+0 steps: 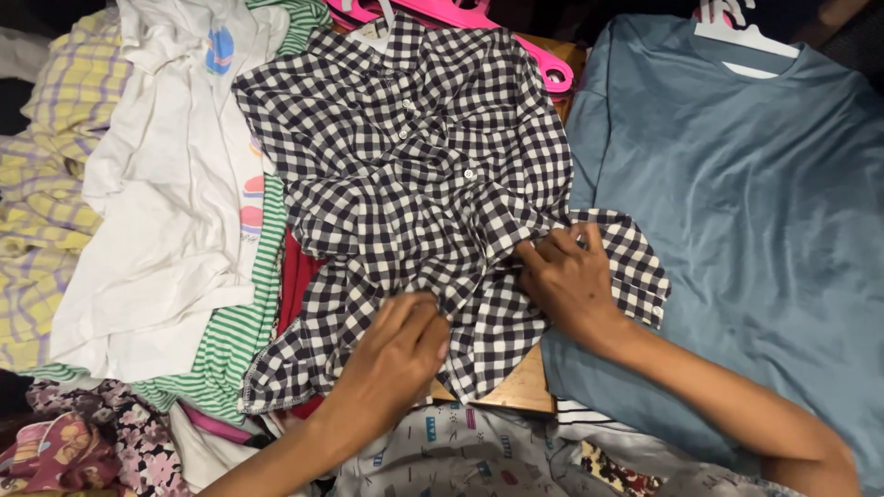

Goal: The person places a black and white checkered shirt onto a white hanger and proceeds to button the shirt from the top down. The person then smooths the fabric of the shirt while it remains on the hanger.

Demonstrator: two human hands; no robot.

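Both hands down on the checked shirt (414, 175), spread mid-desk over a pink hanger (479, 14), left hand (401, 345) pinching a fold at the front hem, right hand (571, 276) clamped on bunched fabric (sleeve side), blue T-shirt (737, 184) just beside, white top (166, 184) opposite.

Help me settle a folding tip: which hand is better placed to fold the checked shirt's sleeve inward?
Probably the right hand: it rests on the sleeve of the checked shirt. The left hand presses the hem.
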